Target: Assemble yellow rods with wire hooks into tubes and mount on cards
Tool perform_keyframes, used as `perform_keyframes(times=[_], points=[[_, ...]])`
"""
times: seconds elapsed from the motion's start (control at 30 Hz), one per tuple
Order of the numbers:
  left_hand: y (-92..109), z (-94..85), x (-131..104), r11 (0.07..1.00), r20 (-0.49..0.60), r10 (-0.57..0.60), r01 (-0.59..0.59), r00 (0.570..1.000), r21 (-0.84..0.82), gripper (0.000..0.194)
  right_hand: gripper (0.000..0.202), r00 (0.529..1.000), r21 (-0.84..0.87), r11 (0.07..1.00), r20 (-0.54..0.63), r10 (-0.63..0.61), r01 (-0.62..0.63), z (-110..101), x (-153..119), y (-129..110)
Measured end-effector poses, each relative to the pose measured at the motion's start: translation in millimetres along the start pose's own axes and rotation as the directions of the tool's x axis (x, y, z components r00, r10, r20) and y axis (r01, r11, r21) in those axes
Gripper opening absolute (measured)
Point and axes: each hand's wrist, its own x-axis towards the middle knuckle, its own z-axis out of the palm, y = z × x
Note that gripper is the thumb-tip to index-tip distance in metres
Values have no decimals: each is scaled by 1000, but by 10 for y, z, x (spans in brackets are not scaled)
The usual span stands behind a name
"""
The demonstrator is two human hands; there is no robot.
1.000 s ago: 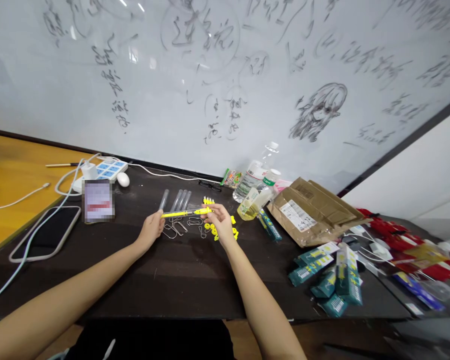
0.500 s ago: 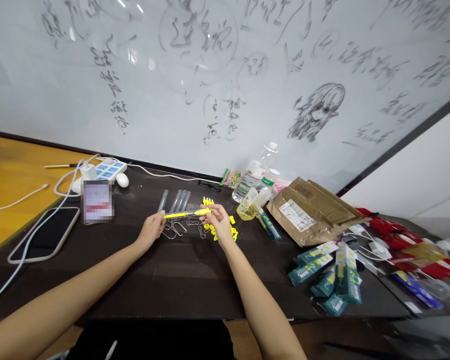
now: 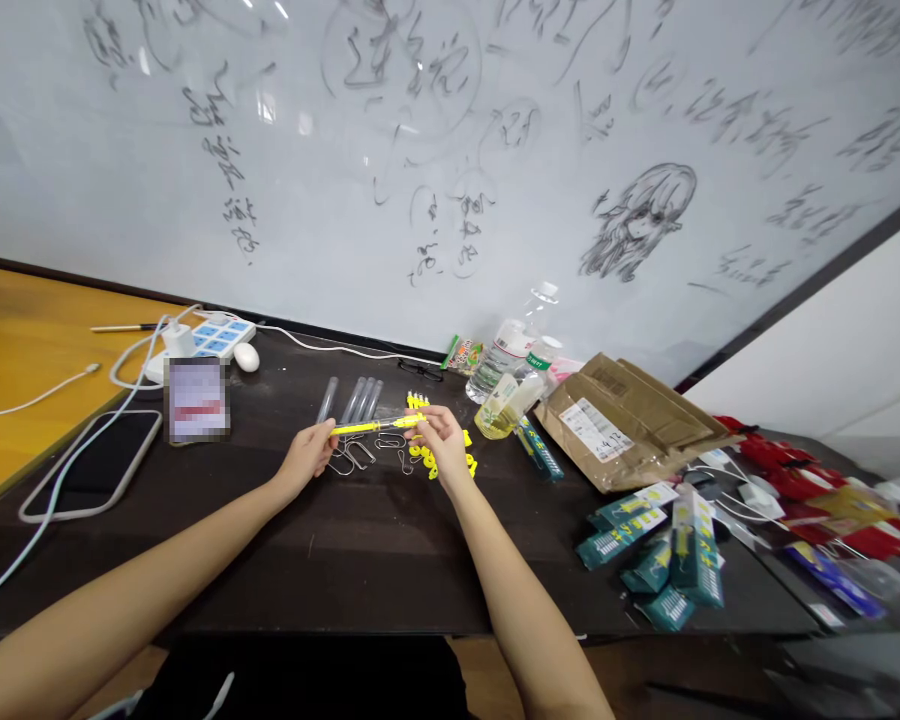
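Observation:
A slim yellow pen-like piece (image 3: 367,428) with a clear middle lies level between my hands. My left hand (image 3: 307,460) pinches its left end, and my right hand (image 3: 442,445) grips the yellow right end. Behind it lie several clear tubes (image 3: 360,400) side by side. Metal hooks (image 3: 358,455) rest on the table just below the piece. Small yellow parts (image 3: 422,460) are scattered by my right hand, which partly covers them. A row of yellow parts with metal tips (image 3: 418,399) sits a little farther back.
Bottles (image 3: 506,395) and a cardboard parcel (image 3: 622,420) stand right of centre, with green boxes (image 3: 694,550) in front. On the left are a phone (image 3: 94,465), a power strip (image 3: 217,340), a white mouse (image 3: 247,357) and cables. A whiteboard (image 3: 307,200) rises behind the dark table (image 3: 330,570).
The view has shifted slightly. Both hands keep their hold on the yellow piece, which sits slightly farther right in the view.

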Motion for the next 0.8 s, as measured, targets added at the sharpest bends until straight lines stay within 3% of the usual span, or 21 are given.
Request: perform_keyframes(times=[0.27, 0.53, 0.7, 0.8], points=[[-20, -19, -9, 993, 119, 31, -45, 992, 112, 43, 25, 1000, 14, 1000, 15, 12, -13, -10, -3, 30], [25, 43, -100, 956, 390, 25, -137, 920, 261, 39, 29, 999, 54, 998, -7, 41, -41, -12, 4, 28], [101, 86, -159, 964, 440, 22, -135, 898, 227, 36, 31, 997, 10, 997, 21, 77, -78, -12, 4, 37], [77, 91, -157, 969, 427, 45, -144, 903, 203, 36, 28, 996, -44, 996, -33, 78, -79, -59, 27, 20]])
